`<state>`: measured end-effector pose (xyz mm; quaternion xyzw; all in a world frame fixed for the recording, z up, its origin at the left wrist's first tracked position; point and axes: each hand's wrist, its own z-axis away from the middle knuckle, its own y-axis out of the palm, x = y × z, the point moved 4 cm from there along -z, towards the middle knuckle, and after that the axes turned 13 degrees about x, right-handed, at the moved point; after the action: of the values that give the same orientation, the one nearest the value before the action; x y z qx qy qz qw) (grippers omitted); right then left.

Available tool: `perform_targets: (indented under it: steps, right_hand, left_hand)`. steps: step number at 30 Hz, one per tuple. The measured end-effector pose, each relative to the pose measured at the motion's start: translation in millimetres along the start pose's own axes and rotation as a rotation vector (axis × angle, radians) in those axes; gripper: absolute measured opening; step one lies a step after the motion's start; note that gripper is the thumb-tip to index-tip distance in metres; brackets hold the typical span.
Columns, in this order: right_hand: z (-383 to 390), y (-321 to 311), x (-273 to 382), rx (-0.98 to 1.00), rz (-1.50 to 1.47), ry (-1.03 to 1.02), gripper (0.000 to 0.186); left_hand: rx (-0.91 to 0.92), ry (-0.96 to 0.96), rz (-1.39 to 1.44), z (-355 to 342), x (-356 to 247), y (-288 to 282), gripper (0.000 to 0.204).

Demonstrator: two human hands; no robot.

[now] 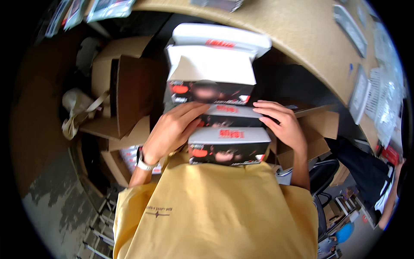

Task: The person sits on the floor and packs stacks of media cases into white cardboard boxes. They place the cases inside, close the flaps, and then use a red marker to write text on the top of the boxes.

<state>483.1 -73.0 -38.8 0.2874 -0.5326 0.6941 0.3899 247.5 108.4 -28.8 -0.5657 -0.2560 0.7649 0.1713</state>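
Observation:
Three printed black, white and red cardboard boxes stand in a row in front of me. The farthest box (211,71) has its white lid flap raised. The middle box (235,111) and the nearest box (228,144) have white tops that look closed. My left hand (174,129), with a pale band at the wrist, grips the middle box's left end, its fingers reaching onto the top. At the right end of that box, my right hand (282,123) rests bent fingers and thumb against the edge. What the boxes stand on is hidden.
A curved wooden table (297,26) lies beyond the boxes, with clear plastic packages (388,99) along its right side. Open cardboard cartons stand at left (131,93) and right (308,144). A black chair (323,177) is at right; another person's arm (391,200) shows at the far right.

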Motion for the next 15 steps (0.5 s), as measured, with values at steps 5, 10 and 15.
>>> perform_targets:
  steps: [5,10,15]
  right_hand:
    - [28,-72,13,-0.558,0.182,0.041,0.012]
    - [78,-152,3,-1.099,0.49,0.284,0.013]
    - [171,-251,-140,-1.206,0.627,0.721,0.043]
  left_hand:
    - [-0.077,0.052,0.011,-21,-10,-12,0.026]
    - [-0.145,0.068,-0.001,-24,-29,-33,0.026]
    - [-0.052,0.173,-0.01,-34,-49,-38,0.026]
